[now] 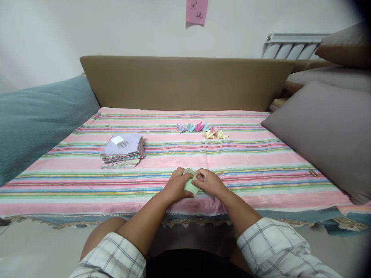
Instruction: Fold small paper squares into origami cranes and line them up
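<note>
Between my two hands is a small piece of light green folded paper, just above the front edge of the striped cloth. My left hand grips its left side, with the thumb near the top and fingers around the lower edge. At the paper's right edge, my right hand pinches it between curled fingers and thumb. My fingers cover parts of the paper, so its full folded shape is hidden. Beyond my hands lies a group of small folded paper cranes in purple, blue, pink and yellow.
On the left sits a stack of square coloured paper with a small white object on top. Grey cushions border the right, a blue cushion the left. A brown backrest stands behind. A small brown loop lies at right.
</note>
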Demonstrator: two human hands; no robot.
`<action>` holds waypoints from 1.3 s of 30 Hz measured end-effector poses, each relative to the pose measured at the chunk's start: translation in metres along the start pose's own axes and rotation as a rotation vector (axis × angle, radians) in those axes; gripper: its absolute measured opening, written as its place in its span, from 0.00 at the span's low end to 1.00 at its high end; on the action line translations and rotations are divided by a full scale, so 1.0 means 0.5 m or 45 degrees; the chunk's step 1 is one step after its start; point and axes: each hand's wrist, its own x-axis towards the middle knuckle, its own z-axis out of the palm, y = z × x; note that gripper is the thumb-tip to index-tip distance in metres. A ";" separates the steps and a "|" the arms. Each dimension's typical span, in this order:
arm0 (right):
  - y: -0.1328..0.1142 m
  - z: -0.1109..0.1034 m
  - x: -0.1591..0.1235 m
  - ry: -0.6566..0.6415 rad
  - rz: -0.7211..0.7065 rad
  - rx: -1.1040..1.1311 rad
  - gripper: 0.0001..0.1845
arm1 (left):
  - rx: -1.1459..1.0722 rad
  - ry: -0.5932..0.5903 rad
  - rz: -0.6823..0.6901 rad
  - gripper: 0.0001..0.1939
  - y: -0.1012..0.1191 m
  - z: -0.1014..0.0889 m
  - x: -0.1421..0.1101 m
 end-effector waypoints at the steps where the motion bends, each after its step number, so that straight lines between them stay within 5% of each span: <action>1: -0.001 -0.001 0.000 0.001 -0.002 -0.008 0.10 | -0.016 0.007 -0.006 0.34 0.001 0.000 -0.001; 30: -0.005 -0.001 0.005 -0.032 0.034 -0.036 0.12 | -0.151 0.119 0.100 0.23 0.002 0.006 -0.019; 39: -0.009 -0.001 0.001 -0.018 0.048 -0.089 0.11 | -0.187 0.157 0.072 0.40 0.004 0.007 -0.018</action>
